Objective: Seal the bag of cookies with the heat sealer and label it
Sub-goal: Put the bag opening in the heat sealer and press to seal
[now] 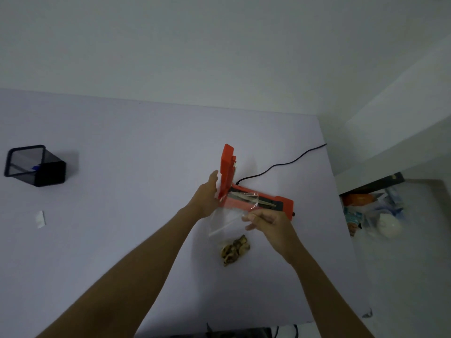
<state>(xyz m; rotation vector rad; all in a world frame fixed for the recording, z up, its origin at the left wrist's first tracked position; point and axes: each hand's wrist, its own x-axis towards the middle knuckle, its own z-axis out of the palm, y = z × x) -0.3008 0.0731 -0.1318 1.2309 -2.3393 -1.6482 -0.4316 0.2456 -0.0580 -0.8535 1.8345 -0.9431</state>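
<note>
An orange heat sealer (283, 202) sits on the pale table (122, 142), its lid arm (227, 167) raised upright. A clear plastic bag (227, 220) lies with its open top across the sealing bar, and the brown cookies (234, 250) are bunched at its near end. My left hand (207, 196) pinches the bag's left edge beside the raised arm. My right hand (266, 219) grips the bag's right edge in front of the sealer's base.
The sealer's black cord (280, 164) runs back right off the table edge. A black mesh pen holder (36, 165) stands far left, with a small white label (40, 219) in front of it. A cluttered box (373, 211) sits on the floor to the right.
</note>
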